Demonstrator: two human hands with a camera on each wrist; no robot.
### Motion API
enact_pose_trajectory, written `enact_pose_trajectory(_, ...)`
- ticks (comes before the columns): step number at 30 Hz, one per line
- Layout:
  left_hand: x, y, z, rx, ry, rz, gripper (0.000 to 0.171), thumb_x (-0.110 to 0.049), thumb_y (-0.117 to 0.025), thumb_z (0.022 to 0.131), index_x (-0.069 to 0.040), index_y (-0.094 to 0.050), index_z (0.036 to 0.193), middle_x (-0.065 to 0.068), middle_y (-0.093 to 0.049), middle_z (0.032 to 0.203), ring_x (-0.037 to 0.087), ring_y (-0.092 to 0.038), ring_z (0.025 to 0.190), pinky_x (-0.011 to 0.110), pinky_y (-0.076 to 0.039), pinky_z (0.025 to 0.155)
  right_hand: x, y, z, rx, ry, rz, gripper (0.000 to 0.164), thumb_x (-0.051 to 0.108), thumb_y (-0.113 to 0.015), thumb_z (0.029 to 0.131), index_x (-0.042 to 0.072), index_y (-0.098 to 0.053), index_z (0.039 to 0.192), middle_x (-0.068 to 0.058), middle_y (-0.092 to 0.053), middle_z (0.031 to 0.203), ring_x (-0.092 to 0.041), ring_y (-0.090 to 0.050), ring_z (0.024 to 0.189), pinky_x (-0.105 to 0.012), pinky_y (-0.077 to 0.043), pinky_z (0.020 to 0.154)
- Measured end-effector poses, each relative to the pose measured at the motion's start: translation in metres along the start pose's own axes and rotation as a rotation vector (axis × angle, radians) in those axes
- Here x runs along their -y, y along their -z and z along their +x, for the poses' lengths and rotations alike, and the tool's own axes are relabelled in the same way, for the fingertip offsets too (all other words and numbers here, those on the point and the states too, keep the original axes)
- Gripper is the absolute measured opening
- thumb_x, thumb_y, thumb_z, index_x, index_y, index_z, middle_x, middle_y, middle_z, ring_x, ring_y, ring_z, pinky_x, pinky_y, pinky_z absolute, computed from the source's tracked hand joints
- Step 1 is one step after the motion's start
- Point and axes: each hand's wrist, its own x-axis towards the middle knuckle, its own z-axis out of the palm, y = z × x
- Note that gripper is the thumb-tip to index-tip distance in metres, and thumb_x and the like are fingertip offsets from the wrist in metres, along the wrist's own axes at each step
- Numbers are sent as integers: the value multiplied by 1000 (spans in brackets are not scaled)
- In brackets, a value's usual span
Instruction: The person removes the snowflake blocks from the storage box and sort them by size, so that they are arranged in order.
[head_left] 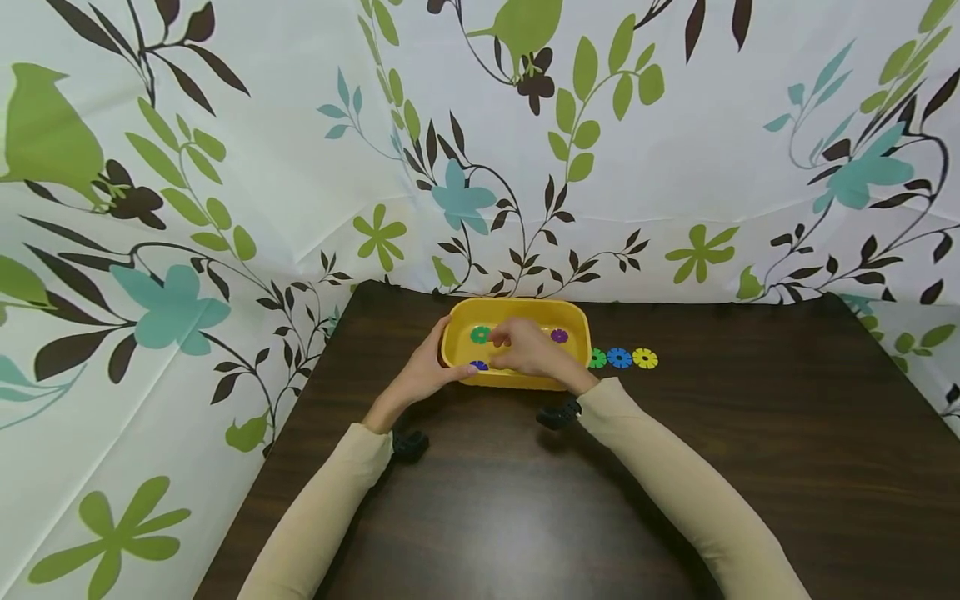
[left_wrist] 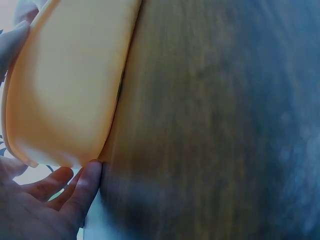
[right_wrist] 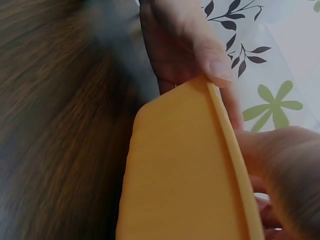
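Note:
A yellow plastic tub [head_left: 517, 379] stands near the far side of the table. My left hand [head_left: 422, 371] grips its left end, thumb over the near rim. In the left wrist view the fingers [left_wrist: 82, 192] press against the tub's end wall. My right hand [head_left: 528, 346] reaches down inside the tub, fingers bent and thumb apart. Its fingertips are near a green notched disc [head_left: 480, 334] and a dark blue one [head_left: 477, 366]. A purple notched disc [head_left: 559, 335] lies at the right. In the right wrist view the tub's wall hides part of this hand.
Right of the tub, a green disc [head_left: 597, 358], a blue disc [head_left: 619, 357] and a yellow disc [head_left: 645, 358] lie in a row on the dark wooden table [head_left: 750, 417]. A leaf-patterned cloth [head_left: 300, 167] hangs behind and at the sides.

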Motion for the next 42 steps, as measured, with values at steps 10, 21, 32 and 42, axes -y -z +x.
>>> enact_pose_trajectory(10, 1, 1, 1, -2, 11, 8, 110, -37, -85, 95, -20, -12, 176, 17, -42, 170, 34, -60, 131, 56, -52, 116, 5, -11, 27, 173, 23, -49, 39, 12, -83, 97, 1, -76, 133, -16, -79, 130, -31, -73, 120, -45, -59, 110)
enact_pose_trajectory(21, 2, 1, 1, 7, 16, 4, 112, -38, -85, 95, -19, -10, 176, 18, -39, 172, 36, -59, 135, 57, -51, 119, 8, -18, 41, 255, 66, -146, 34, 1, -83, 94, 3, -80, 128, -14, -81, 124, -27, -72, 112, -40, -61, 105)
enact_pose_trajectory(32, 3, 0, 1, 15, -4, -12, 114, -39, -86, 94, -20, -10, 176, 17, -44, 168, 34, -62, 131, 53, -54, 112, 0, -19, 46, 322, 177, -120, 26, -2, -75, 98, 7, -84, 121, -9, -84, 115, -22, -74, 105, -36, -62, 99)
enact_pose_trajectory(42, 3, 1, 2, 14, -11, -25, 111, -34, -86, 96, -19, -10, 176, 17, -45, 167, 34, -62, 130, 52, -56, 110, 2, -17, 46, 330, 126, -154, 22, -3, -74, 97, 9, -76, 115, -10, -77, 113, -20, -62, 97, -30, -56, 91)
